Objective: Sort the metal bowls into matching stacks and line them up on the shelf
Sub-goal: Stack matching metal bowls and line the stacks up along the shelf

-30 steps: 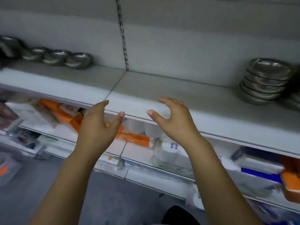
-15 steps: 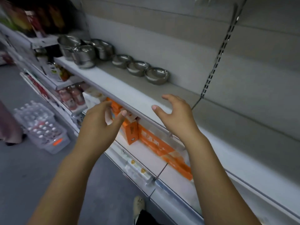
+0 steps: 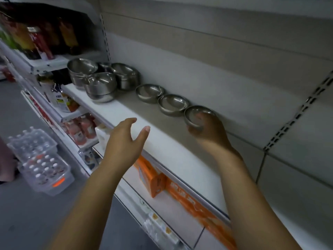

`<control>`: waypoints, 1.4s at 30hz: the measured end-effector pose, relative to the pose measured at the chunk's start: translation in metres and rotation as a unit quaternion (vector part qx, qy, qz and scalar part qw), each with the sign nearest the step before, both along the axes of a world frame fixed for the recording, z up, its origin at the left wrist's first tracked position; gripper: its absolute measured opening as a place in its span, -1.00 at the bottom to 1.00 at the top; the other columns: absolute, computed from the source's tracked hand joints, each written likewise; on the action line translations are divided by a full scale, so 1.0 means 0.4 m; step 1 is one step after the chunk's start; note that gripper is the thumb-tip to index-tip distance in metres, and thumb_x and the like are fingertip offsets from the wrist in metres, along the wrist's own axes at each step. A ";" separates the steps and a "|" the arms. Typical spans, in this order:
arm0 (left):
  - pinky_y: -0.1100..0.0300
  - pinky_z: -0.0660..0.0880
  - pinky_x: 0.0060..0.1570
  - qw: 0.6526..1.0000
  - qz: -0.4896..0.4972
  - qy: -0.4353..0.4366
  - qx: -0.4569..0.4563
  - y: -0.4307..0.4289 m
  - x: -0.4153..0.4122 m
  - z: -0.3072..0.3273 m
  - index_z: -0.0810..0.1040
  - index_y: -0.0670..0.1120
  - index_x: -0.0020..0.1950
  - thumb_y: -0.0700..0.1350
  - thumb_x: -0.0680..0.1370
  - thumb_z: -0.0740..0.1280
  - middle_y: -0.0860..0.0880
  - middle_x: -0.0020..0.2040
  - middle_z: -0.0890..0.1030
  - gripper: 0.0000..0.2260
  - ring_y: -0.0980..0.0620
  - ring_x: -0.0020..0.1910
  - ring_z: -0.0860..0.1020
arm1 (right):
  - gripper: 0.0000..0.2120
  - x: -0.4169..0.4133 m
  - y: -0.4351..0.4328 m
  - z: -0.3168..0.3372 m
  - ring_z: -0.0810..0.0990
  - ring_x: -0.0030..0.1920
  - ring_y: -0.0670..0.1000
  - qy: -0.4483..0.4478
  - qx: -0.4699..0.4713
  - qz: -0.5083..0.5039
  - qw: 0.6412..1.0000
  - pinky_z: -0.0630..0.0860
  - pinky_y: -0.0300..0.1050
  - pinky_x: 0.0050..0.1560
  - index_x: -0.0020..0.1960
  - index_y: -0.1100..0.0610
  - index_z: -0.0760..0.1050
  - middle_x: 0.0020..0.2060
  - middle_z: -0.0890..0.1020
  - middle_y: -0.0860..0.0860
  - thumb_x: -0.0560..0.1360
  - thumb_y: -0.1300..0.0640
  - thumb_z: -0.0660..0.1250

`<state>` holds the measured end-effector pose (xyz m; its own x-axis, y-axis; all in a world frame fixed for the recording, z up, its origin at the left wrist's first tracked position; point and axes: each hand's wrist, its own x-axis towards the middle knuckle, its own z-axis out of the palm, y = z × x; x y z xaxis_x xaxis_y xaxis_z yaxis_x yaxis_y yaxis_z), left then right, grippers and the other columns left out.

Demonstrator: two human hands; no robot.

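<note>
Three small shallow metal bowls stand in a row on the white shelf (image 3: 126,112): a far one (image 3: 150,92), a middle one (image 3: 173,104) and a near one (image 3: 196,114). My right hand (image 3: 207,130) grips the near small bowl, fingers curled around its rim. Farther left stand stacks of bigger metal bowls: a front stack (image 3: 100,86), a back left stack (image 3: 82,71) and a back right stack (image 3: 126,75). My left hand (image 3: 124,141) hovers open over the shelf's front edge, holding nothing.
Orange boxes (image 3: 153,177) lie on the shelf below. Pink bottles (image 3: 81,130) and cartons stand lower left. Packs of water bottles (image 3: 39,159) sit on the floor at left. Bottled goods (image 3: 41,38) fill the upper left shelf. The shelf's right part is bare.
My view has swung left along the shelf. My right hand has reached forward and closed on the near small bowl; my left hand stays open near the shelf edge.
</note>
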<state>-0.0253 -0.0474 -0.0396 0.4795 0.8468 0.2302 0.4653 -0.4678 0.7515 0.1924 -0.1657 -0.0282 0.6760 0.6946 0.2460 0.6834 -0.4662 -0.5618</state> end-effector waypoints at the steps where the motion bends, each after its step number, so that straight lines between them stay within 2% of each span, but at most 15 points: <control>1: 0.11 0.33 0.35 1.000 -0.001 -0.004 -0.009 0.025 0.014 -0.009 0.43 -0.04 0.52 0.24 0.61 0.31 -0.03 0.48 0.49 -0.44 -0.07 0.45 0.43 | -0.57 0.005 0.015 -0.008 0.55 0.28 0.11 -0.006 -0.002 -0.006 1.000 0.47 -0.08 0.22 0.28 0.11 0.56 0.26 0.61 0.08 0.48 -0.03 0.46; 4: 0.04 0.38 0.39 0.999 -0.005 -0.020 -0.029 0.101 0.065 -0.029 0.44 -0.05 0.50 0.23 0.61 0.31 -0.04 0.46 0.50 -0.45 -0.07 0.42 0.46 | -0.59 0.014 0.046 -0.034 0.55 0.27 0.14 -0.021 -0.006 -0.028 0.999 0.51 0.01 0.24 0.24 0.15 0.59 0.23 0.62 0.12 0.46 0.02 0.49; 6: -0.01 0.46 0.32 0.998 -0.018 -0.034 -0.049 0.149 0.105 -0.040 0.44 -0.04 0.49 0.23 0.61 0.32 -0.05 0.43 0.51 -0.46 -0.07 0.34 0.51 | -0.66 0.021 0.065 -0.045 0.59 0.23 0.16 -0.039 -0.018 -0.061 0.997 0.52 0.01 0.20 0.18 0.16 0.63 0.17 0.66 0.12 0.45 0.05 0.48; 9: 0.14 0.42 0.16 0.996 -0.064 -0.029 -0.056 0.221 0.168 -0.054 0.43 -0.08 0.50 0.19 0.63 0.32 -0.04 0.44 0.52 -0.46 -0.01 0.30 0.54 | -0.84 0.031 0.094 -0.055 0.64 0.07 0.14 -0.068 -0.044 -0.112 0.990 0.48 0.02 0.14 -0.06 0.11 0.69 -0.08 0.73 0.07 0.46 0.03 0.45; 11: 0.17 0.38 0.12 0.992 -0.093 -0.018 -0.078 0.266 0.207 -0.060 0.44 -0.09 0.49 0.20 0.63 0.32 -0.04 0.40 0.54 -0.46 0.01 0.24 0.54 | -0.81 0.030 0.114 -0.052 0.63 0.00 0.07 -0.068 -0.064 -0.140 0.986 0.37 -0.03 0.17 -0.16 0.07 0.68 -0.21 0.71 0.01 0.48 -0.05 0.44; 13: 0.17 0.38 0.08 0.987 -0.119 -0.013 -0.108 0.307 0.243 -0.059 0.50 -0.09 0.40 0.17 0.63 0.33 -0.04 0.27 0.60 -0.54 0.03 0.13 0.53 | -0.73 0.021 0.130 -0.049 0.59 -0.07 0.01 -0.062 -0.096 -0.166 0.980 0.24 -0.08 0.17 -0.21 0.07 0.65 -0.30 0.66 -0.02 0.53 -0.10 0.39; 16: 0.19 0.46 -0.12 0.977 -0.144 -0.059 -0.144 0.358 0.293 -0.066 0.60 -0.12 0.11 0.09 0.63 0.36 -0.05 -0.06 0.66 -0.72 -0.11 -0.03 0.63 | -0.68 -0.001 0.154 -0.044 0.57 -0.16 0.01 -0.058 -0.109 -0.207 0.970 0.14 -0.13 0.02 -0.25 0.09 0.61 -0.40 0.54 -0.02 0.57 -0.08 0.35; 20: -0.07 0.61 0.01 0.957 -0.189 -0.040 -0.218 0.408 0.347 -0.072 0.65 -0.16 -0.07 0.14 0.63 0.34 -0.15 -0.21 0.70 -0.64 -0.16 -0.17 0.68 | -0.75 -0.025 0.174 -0.049 0.62 -0.04 0.03 -0.048 -0.103 -0.255 0.960 0.25 -0.09 0.14 -0.14 0.04 0.68 -0.20 0.70 -0.02 0.60 -0.04 0.32; 24: 0.02 0.67 -0.06 0.931 -0.231 -0.031 -0.282 0.435 0.384 -0.089 0.68 -0.13 0.01 0.12 0.60 0.40 -0.03 -0.30 0.71 -0.69 -0.08 -0.26 0.71 | -0.78 -0.056 0.179 -0.062 0.60 0.09 -0.03 -0.038 -0.093 -0.313 0.944 0.12 -0.09 0.24 0.04 -0.09 0.68 0.03 0.71 -0.08 0.65 -0.06 0.25; 27: -0.05 0.67 0.03 0.909 -0.250 -0.037 -0.332 0.445 0.402 -0.090 0.68 -0.14 0.09 -0.01 0.61 0.42 -0.09 -0.24 0.72 -0.79 -0.13 -0.17 0.72 | -0.78 -0.094 0.173 -0.074 0.60 0.01 -0.03 -0.045 -0.052 -0.345 0.936 0.11 -0.11 0.23 0.02 -0.09 0.67 -0.01 0.71 -0.10 0.65 -0.03 0.25; 29: -0.09 0.68 0.04 0.897 -0.257 -0.046 -0.357 0.450 0.402 -0.084 0.67 -0.12 0.10 -0.12 0.61 0.43 -0.10 -0.23 0.72 -0.88 -0.13 -0.15 0.72 | -0.83 -0.127 0.166 -0.078 0.65 -0.12 0.06 -0.074 0.010 -0.347 0.935 0.32 0.04 0.29 -0.03 0.00 0.70 -0.11 0.73 -0.04 0.63 0.07 0.33; 32: 0.15 0.69 -0.20 0.878 -0.298 -0.043 -0.371 0.465 0.375 -0.076 0.67 -0.06 0.04 -0.17 0.60 0.42 -0.02 -0.30 0.73 -0.95 0.02 -0.25 0.73 | -0.95 -0.177 0.162 -0.070 0.66 -0.26 0.16 -0.137 0.077 -0.349 0.924 0.55 0.24 -0.01 -0.10 0.13 0.71 -0.20 0.73 0.05 0.52 0.22 0.48; 34: 0.26 0.64 -0.29 0.862 -0.337 -0.030 -0.377 0.478 0.348 -0.077 0.68 -0.08 0.03 -0.17 0.60 0.43 -0.05 -0.26 0.74 -0.94 0.02 -0.25 0.74 | -0.96 -0.201 0.166 -0.058 0.67 -0.19 0.15 -0.138 0.096 -0.347 0.923 0.57 0.23 -0.02 -0.08 0.11 0.71 -0.17 0.73 0.01 0.49 0.22 0.50; 38: 0.19 0.67 -0.23 0.830 -0.380 -0.002 -0.408 0.510 0.294 -0.077 0.71 -0.04 0.00 -0.15 0.60 0.44 -0.15 -0.21 0.75 -0.95 -0.10 -0.19 0.75 | -0.90 -0.231 0.190 -0.042 0.63 0.08 0.18 -0.073 0.141 -0.309 0.938 0.53 0.20 0.14 -0.02 0.03 0.70 -0.03 0.72 -0.05 0.51 0.19 0.47; 42: 0.20 0.66 -0.23 0.820 -0.395 -0.003 -0.415 0.549 0.252 -0.083 0.69 -0.04 0.09 -0.09 0.62 0.42 -0.19 -0.22 0.74 -0.91 -0.12 -0.21 0.75 | -0.90 -0.262 0.249 -0.039 0.66 0.07 0.11 -0.066 0.144 -0.237 0.958 0.51 0.23 0.15 0.01 0.02 0.72 -0.03 0.73 -0.08 0.52 0.15 0.47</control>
